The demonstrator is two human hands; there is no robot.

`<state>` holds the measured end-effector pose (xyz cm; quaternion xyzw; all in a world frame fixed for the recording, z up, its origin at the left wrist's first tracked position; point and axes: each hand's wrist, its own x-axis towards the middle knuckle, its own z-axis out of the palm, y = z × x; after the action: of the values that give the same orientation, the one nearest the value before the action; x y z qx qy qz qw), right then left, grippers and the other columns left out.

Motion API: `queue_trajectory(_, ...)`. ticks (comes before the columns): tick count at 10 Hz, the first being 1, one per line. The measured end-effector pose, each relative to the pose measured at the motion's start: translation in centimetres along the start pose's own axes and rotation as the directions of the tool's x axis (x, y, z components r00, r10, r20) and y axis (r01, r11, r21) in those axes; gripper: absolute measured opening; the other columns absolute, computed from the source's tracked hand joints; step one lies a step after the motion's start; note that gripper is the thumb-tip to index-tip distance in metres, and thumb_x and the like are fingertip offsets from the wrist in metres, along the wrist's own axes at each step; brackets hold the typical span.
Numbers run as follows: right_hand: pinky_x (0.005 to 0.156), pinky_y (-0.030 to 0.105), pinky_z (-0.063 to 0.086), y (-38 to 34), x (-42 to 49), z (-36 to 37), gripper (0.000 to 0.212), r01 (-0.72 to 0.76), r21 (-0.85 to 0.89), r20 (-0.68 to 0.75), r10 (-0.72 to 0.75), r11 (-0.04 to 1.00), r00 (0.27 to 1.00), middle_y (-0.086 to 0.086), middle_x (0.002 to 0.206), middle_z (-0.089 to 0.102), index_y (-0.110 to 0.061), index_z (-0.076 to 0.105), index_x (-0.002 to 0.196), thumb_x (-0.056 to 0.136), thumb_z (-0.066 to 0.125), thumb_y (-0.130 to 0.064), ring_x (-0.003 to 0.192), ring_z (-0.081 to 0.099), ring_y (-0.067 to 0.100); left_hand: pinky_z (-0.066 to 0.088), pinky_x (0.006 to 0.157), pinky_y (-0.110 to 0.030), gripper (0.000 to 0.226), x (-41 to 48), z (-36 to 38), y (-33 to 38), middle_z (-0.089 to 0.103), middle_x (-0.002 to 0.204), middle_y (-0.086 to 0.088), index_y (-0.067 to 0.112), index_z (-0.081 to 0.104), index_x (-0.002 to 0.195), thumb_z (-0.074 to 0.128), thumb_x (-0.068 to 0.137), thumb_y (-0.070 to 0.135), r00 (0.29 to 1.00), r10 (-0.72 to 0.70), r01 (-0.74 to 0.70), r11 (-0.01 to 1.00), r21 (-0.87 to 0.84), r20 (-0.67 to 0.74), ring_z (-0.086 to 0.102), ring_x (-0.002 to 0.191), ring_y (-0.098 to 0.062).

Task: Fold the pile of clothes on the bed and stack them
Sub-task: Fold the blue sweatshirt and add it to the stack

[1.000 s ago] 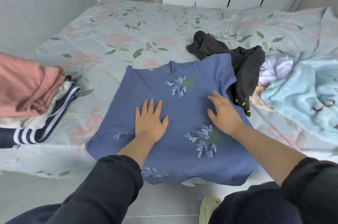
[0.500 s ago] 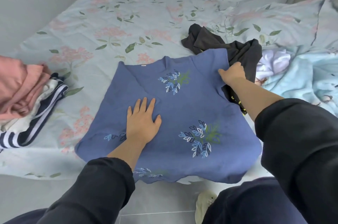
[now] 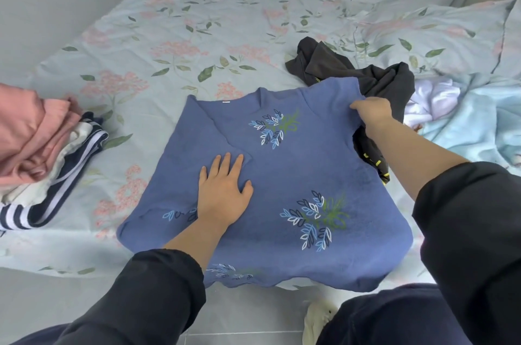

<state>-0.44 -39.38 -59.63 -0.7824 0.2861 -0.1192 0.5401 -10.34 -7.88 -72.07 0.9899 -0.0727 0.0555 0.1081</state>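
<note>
working across the floral bed (image 3: 197, 34), roughly midway through the pile by the look of it. spread flat at the near edge, hem hanging just over it: the blue top (image 3: 296, 175), left sleeve already turned in, right side not yet folded, so barely begun. done and set at the far left, well apart from the top: the folded stack (image 3: 36, 141) of pink, white and navy-striped pieces. left to do, just beside the top on its right: the dark garment (image 3: 377, 77), crumpled and partly under the top's shoulder, then the pale lilac piece (image 3: 434, 96) beyond it. cannot tell whether the light blue fleece (image 3: 479, 124) counts as clothing or bedding.

pressing down at the end of the turned-in sleeve with the left hand (image 3: 222, 192), fingers straight and flat, grasping nothing. pinching the top's right shoulder edge with the right hand (image 3: 372, 113), fingers curled round the cloth.

set against a second ago, shows the right hand up at that shoulder edge and gripping, rather than flat on the top's right middle; half a second ago already there, hardly shifted since. keeps the left hand on the same spot throughout. leaves the stack and the crumpled pieces unmoved.
</note>
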Motion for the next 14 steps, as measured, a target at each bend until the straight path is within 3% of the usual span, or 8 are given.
queue_trajectory(2,0.083,0.003,0.030,-0.8,-6.2,3.0,0.025,0.654,-0.221,0.291,-0.591,0.723,0.752,0.032,0.106,0.055,0.014,0.052,0.105,0.081,0.045,0.015,0.112,0.052,0.037,0.006,0.118,-0.044,0.062,0.0,0.0,0.0,0.017,0.159,-0.001,0.030,0.016,0.152,0.028,0.095,0.050,1.000,-0.002,0.002,1.000,0.005,-0.002,0.009,0.147,-0.020)
queue_trajectory(3,0.103,0.021,0.029,1.7,-9.2,3.8,0.023,0.923,-0.288,0.711,-0.588,0.257,0.386,0.027,0.144,0.037,0.006,0.058,0.100,0.078,0.056,0.006,0.133,0.041,0.033,0.005,0.118,-0.044,0.062,0.0,0.0,0.0,0.016,0.160,0.000,0.030,0.015,0.152,0.028,0.095,0.050,1.000,-0.006,0.006,1.000,0.000,0.001,0.009,0.147,-0.020)
queue_trajectory(4,0.110,0.042,0.031,4.3,-10.6,3.4,0.033,0.970,-0.241,0.859,-0.462,0.011,0.219,0.019,0.152,0.028,0.001,0.062,0.110,0.079,0.066,-0.009,0.135,0.040,0.031,0.006,0.118,-0.044,0.062,0.1,0.0,0.0,0.016,0.159,-0.001,0.030,0.015,0.152,0.029,0.095,0.050,1.000,-0.007,0.007,1.000,-0.002,0.001,0.009,0.147,-0.020)
queue_trajectory(7,0.118,0.045,0.003,6.4,-9.2,4.8,0.055,0.832,-0.524,0.781,-0.286,0.184,0.555,0.005,0.158,0.019,-0.014,0.031,0.148,0.099,0.042,-0.037,0.147,0.012,0.021,0.005,0.118,-0.044,0.062,0.0,-0.2,0.1,0.016,0.160,0.000,0.030,0.014,0.152,0.028,0.095,0.050,1.000,-0.008,0.008,1.000,0.000,0.009,0.009,0.147,-0.020)
queue_trajectory(8,0.117,0.044,0.014,5.6,-8.6,5.0,0.043,0.851,-0.405,0.655,-0.543,0.335,0.526,0.011,0.149,0.039,-0.008,0.050,0.134,0.095,0.053,-0.025,0.140,0.031,0.026,0.005,0.118,-0.044,0.062,-0.1,-0.2,0.1,0.016,0.160,0.000,0.030,0.014,0.152,0.028,0.095,0.050,1.000,-0.012,0.012,1.000,0.001,0.009,0.009,0.147,-0.020)
queue_trajectory(10,0.118,0.041,-0.003,7.1,-9.5,6.4,0.067,0.857,-0.502,0.838,-0.183,0.111,0.515,0.002,0.161,-0.002,-0.021,0.009,0.153,0.098,0.035,-0.050,0.147,-0.002,0.015,0.004,0.119,-0.044,0.063,-0.2,-0.8,0.3,0.014,0.160,0.000,0.029,0.013,0.152,0.029,0.095,0.050,0.999,-0.013,0.013,1.000,-0.010,0.037,0.007,0.147,-0.020)
queue_trajectory(12,0.117,0.035,0.018,4.9,-8.8,6.4,0.053,0.845,-0.376,0.645,-0.547,0.381,0.533,0.009,0.153,0.031,-0.008,0.039,0.142,0.095,0.052,-0.029,0.141,0.027,0.023,0.025,0.112,-0.038,0.046,1.9,-3.3,0.6,0.050,0.140,0.002,0.023,0.052,0.134,0.032,0.099,0.044,0.996,-0.082,0.088,0.972,-0.216,0.037,0.035,0.135,-0.022)
queue_trajectory(14,0.109,0.034,0.029,0.9,-4.3,9.6,0.047,0.729,-0.357,0.462,-0.567,0.584,0.682,0.018,0.139,0.045,-0.001,0.044,0.135,0.091,0.055,-0.012,0.131,0.039,0.032,0.031,0.105,-0.040,0.049,9.2,-6.0,-5.7,0.038,0.147,-0.008,0.013,0.042,0.139,0.049,0.092,0.024,0.945,-0.328,0.315,0.909,-0.273,-0.004,0.031,0.133,-0.029)
